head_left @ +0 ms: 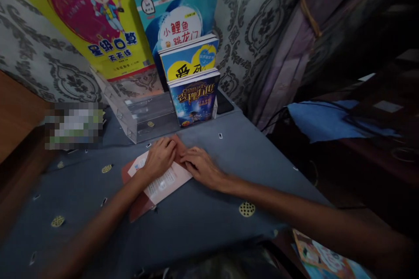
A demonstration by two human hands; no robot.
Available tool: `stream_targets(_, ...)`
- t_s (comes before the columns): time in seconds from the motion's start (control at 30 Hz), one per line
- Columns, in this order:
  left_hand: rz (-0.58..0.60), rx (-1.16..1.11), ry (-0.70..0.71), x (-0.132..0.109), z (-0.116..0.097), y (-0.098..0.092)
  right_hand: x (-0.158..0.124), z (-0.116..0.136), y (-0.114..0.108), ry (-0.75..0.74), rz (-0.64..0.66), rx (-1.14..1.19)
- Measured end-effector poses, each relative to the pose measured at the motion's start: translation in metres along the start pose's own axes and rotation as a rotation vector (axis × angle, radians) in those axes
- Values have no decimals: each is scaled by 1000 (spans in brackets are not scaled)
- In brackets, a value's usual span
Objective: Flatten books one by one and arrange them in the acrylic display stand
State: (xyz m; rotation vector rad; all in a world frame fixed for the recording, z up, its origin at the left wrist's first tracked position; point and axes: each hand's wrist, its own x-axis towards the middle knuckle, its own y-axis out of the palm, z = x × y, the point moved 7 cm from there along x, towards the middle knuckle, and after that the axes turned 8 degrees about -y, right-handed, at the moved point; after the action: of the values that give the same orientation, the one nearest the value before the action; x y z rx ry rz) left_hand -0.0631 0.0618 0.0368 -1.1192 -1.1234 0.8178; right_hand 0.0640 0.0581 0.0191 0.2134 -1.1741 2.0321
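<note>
A thin reddish-brown book (pixel 162 186) with a pale printed panel lies tilted on the grey-blue tabletop, in front of the stand. My left hand (pixel 160 158) rests over its upper part, with bent fingers closed on the far edge. At the far right corner my right hand (pixel 203 168) pinches the brown edge between thumb and fingers. Both sets of fingertips sit close together and partly hide the brown part beneath. The printing on the panel is too small to read.
A clear plastic stepped stand (pixel 129 117) holds several books, with a dark blue book (pixel 194 100) in front and a yellow workbook (pixel 108 22) at left. A blurred-out stack (pixel 74 125) lies far left. Beyond the table's right edge is a blue cloth (pixel 321 120).
</note>
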Motion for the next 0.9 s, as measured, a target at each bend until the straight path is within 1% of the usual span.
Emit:
stream_targets(0.1,-41,-61,-9,1,-4,0,7,-8,-5,-34,40,44)
stream_targets(0.2,-95,-145,-12,0,-2,0,27,-30,-10,-46,29,77)
stream_targets(0.3,-133,-194,-4,-1,1,0,46,-49,-8,-75,46,91)
stream_targets(0.37,-141,-202,11,-2,2,1,52,-56,-3,-86,65,74)
stream_targets(0.5,-151,-206,36,-1,1,1,53,-58,6,-93,115,-11)
stream_targets(0.6,-146,-220,43,-1,-1,0,51,-57,5,-63,143,-50)
stream_targets(0.7,-129,-208,33,-1,-2,-1,53,-56,4,-63,176,-57)
stream_targets(0.9,-114,-182,37,-1,-2,-2,53,-54,1,-109,141,-63)
